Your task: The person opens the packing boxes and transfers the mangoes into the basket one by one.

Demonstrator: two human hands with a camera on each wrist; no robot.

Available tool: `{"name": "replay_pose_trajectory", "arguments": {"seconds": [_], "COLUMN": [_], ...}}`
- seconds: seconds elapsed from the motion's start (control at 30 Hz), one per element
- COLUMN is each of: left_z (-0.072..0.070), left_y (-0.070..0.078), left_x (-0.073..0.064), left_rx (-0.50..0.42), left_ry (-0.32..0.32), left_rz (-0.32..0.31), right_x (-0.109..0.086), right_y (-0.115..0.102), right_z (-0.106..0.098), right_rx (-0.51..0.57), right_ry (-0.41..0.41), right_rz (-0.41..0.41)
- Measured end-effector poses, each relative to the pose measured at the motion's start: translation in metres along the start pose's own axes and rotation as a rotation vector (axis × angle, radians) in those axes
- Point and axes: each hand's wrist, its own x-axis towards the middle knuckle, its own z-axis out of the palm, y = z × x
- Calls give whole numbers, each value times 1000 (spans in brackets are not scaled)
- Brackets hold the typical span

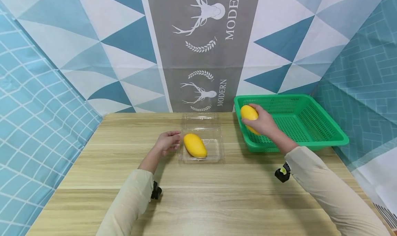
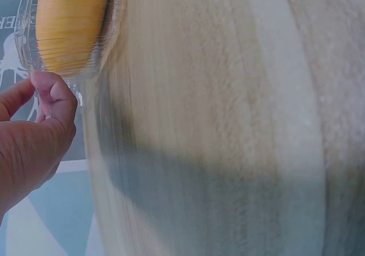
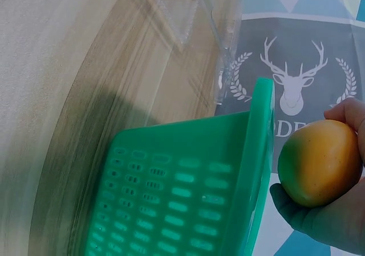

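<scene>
A clear plastic clamshell container [image 1: 214, 147] lies with its lid folded back on the table, and one yellow mango [image 1: 194, 145] rests in its left part. My left hand [image 1: 169, 143] is at the container's left side. In the left wrist view, the thumb and forefinger of that hand [image 2: 43, 119] pinch the container's edge [image 2: 25, 56]. My right hand [image 1: 263, 120] grips a second yellow mango [image 1: 249, 112] over the left rim of a green basket. Close up in the right wrist view, this mango [image 3: 319, 162] sits between thumb and fingers.
The green perforated basket [image 1: 336, 134] stands at the table's back right, its mesh floor showing. Patterned cloth [image 1: 124, 50] hangs behind the wooden table [image 1: 217, 201], with blue cloth on both sides. Black wrist cameras hang under both sleeves.
</scene>
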Motion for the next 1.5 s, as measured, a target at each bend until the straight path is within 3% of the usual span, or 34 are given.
{"name": "replay_pose_trajectory", "arguments": {"seconds": [1.5], "left_z": [-1], "left_y": [-2], "left_x": [2], "left_rx": [-19], "left_ry": [-5], "left_rz": [-4], "right_x": [-1], "right_y": [29], "right_z": [-6], "right_rx": [-6], "right_ry": [-10], "right_rz": [39]}}
